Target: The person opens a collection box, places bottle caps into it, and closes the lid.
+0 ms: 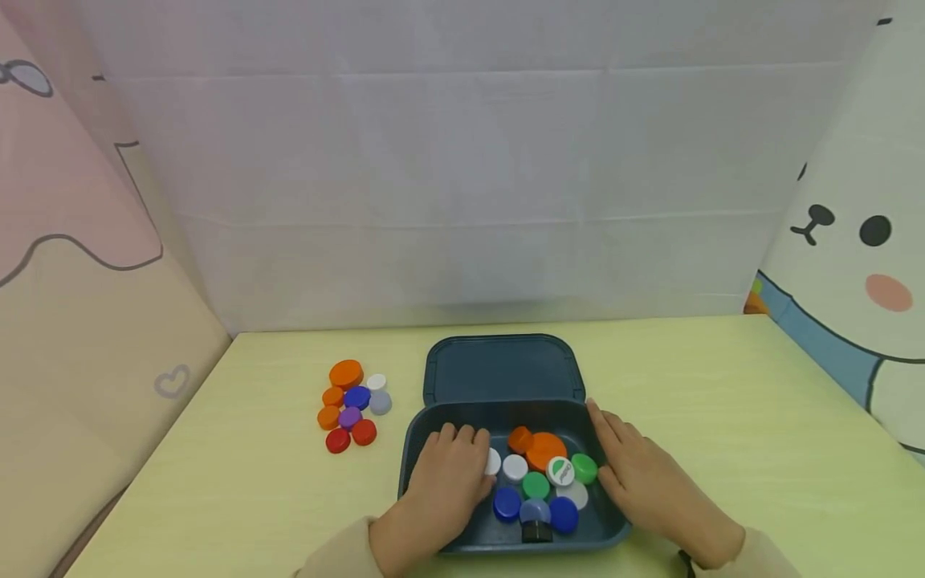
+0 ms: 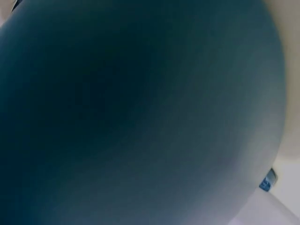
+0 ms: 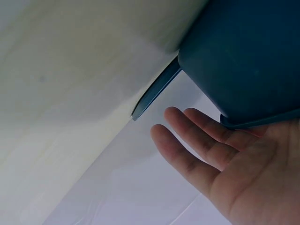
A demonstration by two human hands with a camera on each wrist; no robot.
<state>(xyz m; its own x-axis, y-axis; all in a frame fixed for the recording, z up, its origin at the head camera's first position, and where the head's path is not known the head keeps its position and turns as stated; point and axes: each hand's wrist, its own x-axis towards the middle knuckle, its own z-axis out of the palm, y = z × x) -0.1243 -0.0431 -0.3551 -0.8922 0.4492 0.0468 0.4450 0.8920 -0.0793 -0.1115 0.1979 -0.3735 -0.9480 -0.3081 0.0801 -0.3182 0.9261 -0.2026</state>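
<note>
A dark blue plastic box [image 1: 462, 548] stands on the table with several bottle caps inside: white caps [image 1: 515, 468], orange caps [image 1: 546, 451], green caps [image 1: 535, 485], blue caps [image 1: 507, 504] and a black one [image 1: 536, 531]. My left hand [image 1: 446, 478] reaches over the left wall into it, fingers bent down beside a white cap; its fingertips are hidden, and I cannot tell whether it holds one. The box wall [image 2: 140, 117] fills the left wrist view. My right hand [image 1: 643, 478] rests at the right rim; in the right wrist view its fingers [image 3: 187, 161] extend past the box.
Behind the box lies its dark blue lid [image 1: 504, 369]. Left of the box is a loose group of caps on the pale yellow table [image 1: 238, 449], including orange [image 1: 346, 374], blue [image 1: 357, 397], purple [image 1: 350, 417] and red caps [image 1: 364, 432]. A white cloth [image 1: 462, 193] hangs at the back.
</note>
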